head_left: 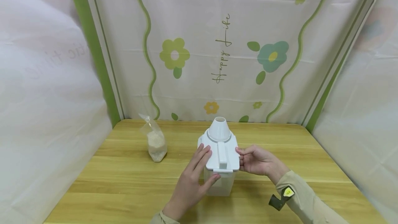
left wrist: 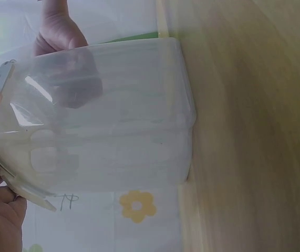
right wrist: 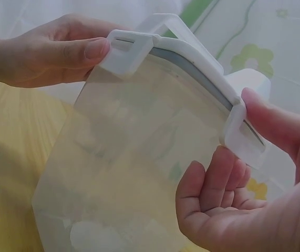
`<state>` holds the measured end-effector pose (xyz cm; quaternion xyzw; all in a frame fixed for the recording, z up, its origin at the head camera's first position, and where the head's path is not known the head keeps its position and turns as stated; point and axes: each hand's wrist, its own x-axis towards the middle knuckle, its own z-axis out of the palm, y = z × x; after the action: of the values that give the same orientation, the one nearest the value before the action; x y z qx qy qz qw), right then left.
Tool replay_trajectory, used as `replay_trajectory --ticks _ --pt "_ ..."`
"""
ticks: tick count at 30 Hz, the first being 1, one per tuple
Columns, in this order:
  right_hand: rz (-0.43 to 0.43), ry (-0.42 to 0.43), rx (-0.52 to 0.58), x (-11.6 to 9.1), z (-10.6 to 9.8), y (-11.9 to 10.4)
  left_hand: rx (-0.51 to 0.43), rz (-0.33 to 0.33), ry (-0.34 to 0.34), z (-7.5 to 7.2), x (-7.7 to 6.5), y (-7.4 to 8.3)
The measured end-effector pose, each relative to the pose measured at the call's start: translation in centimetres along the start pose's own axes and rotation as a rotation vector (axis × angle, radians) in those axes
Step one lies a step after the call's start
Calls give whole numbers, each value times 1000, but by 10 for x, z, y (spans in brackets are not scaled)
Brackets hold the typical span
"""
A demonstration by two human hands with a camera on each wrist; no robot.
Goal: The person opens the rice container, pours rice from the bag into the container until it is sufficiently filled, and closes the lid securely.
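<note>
L hand (head_left: 191,184): fingers fairly straight + spread, resting on near-L corner of lid (head_left: 231,156); thumb tip at near latch (head_left: 223,171).
R hand (head_left: 259,160): fingers narrow, pinching R latch (right wrist: 239,135); thumb on top at lid edge, other fingers curled below, index tip at latch's lower end.
L latch (left wrist: 31,197): beside L fingers, sticking out from wall at a slant.
Lid: white, seated on top of container (head_left: 222,187); grey seal (right wrist: 192,72) shows as a strip under its rim, R wrist view.
Handle (head_left: 222,155): white bar along mid lid, btwn the hands, running near to far.
Cone cup (head_left: 219,130): white, on far part of lid, narrow end up.
Container: translucent plastic, upright on desk (head_left: 124,182), just R of ctr, btwn both hands.
Bag of rice-like grain (head_left: 157,144): clear plastic, twisted top, far L on desk, well apart from container + hands.
Desk: light wood-grain top, planks running L to R.
Sleeves: beige, both arms; dark gadget (head_left: 276,201) w/ yellow tag on R one.
Far curtain (head_left: 199,20): white w/ green, orange + teal flowers, "Happy Life" text sideways; more white cloth L + R.
</note>
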<state>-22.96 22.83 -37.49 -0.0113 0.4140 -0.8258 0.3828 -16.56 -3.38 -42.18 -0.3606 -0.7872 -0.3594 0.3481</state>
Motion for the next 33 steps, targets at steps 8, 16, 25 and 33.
replay_trajectory --ticks 8,16,25,33 --pt "0 -7 33 -1 -3 0 -6 7 0 1 0 1" --pt "-73 69 -39 -5 4 -1 5 13 13 1 1 2" --pt "-80 111 7 -2 5 4 4 16 16 1 0 0" --pt "-96 90 -27 -1 10 -1 6 20 14 0 0 -1"
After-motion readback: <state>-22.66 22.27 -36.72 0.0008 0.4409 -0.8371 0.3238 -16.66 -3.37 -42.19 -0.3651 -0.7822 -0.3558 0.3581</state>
